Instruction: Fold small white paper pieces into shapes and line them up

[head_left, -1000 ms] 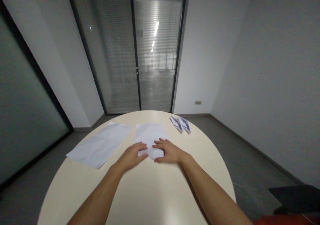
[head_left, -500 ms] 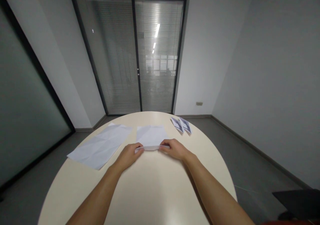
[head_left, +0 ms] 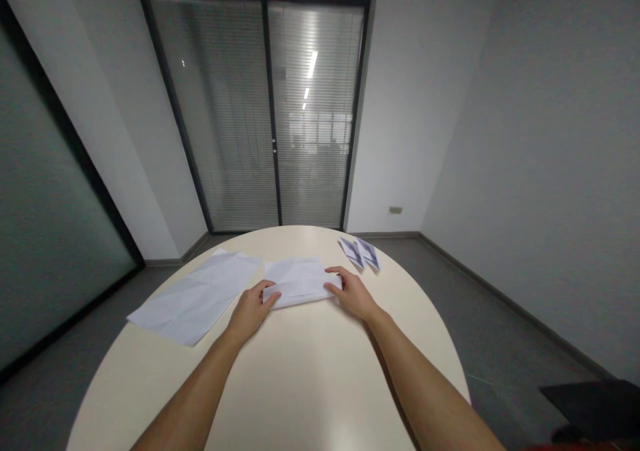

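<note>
A white sheet of paper (head_left: pixel 300 279) lies in front of me on the table, its near part folded over into a flap with a straight crease along the near edge. My left hand (head_left: pixel 251 312) grips the left end of the fold, thumb on top and fingers at the edge. At the right end, my right hand (head_left: pixel 354 295) has its thumb on the flap and its fingers curled round the paper's side. The undersides of the fingertips are hidden.
A larger, creased white sheet (head_left: pixel 197 297) lies on the left of the round cream table (head_left: pixel 295 384). Two folded paper pieces (head_left: pixel 361 253) with dark markings sit near the far right edge. A dark object (head_left: pixel 595 404) stands beyond the table at lower right.
The near strip, earlier raised edge-on between the fingers, now lies over as a wider flap. My hands have spread apart to its two ends, and the paper is slightly turned.
</note>
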Demonstrator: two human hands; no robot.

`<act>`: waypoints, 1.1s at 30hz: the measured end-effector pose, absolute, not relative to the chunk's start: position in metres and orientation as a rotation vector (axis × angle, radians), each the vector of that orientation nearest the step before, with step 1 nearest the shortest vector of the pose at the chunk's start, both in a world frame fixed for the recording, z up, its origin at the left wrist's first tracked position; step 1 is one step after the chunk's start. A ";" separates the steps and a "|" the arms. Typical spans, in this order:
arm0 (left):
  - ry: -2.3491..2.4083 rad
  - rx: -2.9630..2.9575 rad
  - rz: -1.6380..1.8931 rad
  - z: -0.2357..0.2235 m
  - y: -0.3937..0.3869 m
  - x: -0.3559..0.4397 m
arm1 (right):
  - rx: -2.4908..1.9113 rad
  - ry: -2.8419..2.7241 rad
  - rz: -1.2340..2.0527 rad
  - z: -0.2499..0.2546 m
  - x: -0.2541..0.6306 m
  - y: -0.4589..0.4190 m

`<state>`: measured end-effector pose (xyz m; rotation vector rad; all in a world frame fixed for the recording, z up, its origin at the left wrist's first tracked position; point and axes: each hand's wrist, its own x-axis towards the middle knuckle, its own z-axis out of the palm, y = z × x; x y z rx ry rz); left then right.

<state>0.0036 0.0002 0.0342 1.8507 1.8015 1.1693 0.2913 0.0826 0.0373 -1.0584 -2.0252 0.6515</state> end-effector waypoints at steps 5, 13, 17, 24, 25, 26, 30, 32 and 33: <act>1.722 1.751 1.277 0.034 0.003 0.006 | -1.003 -1.899 0.721 0.032 0.286 0.085; 1.716 1.697 1.388 0.031 0.004 0.004 | -0.939 -1.877 0.822 0.037 0.279 0.072; 1.737 1.669 1.433 0.026 0.004 0.002 | -0.898 -1.886 0.792 0.035 0.275 0.069; 1.632 1.574 1.457 0.022 0.005 0.005 | -0.927 -1.869 0.712 0.026 0.276 0.079; 1.616 1.568 1.453 0.021 0.004 0.005 | -0.941 -1.871 0.697 0.025 0.276 0.080; 1.603 1.575 1.449 0.020 0.004 0.006 | -0.954 -1.875 0.685 0.024 0.276 0.081; 1.581 1.671 1.419 0.018 0.003 0.005 | -0.948 -1.886 0.663 0.022 0.277 0.082; 1.535 1.668 1.411 0.016 0.004 0.004 | -0.932 -1.875 0.668 0.022 0.277 0.082; 1.510 1.656 1.411 0.015 0.004 0.004 | -0.931 -1.868 0.675 0.021 0.276 0.082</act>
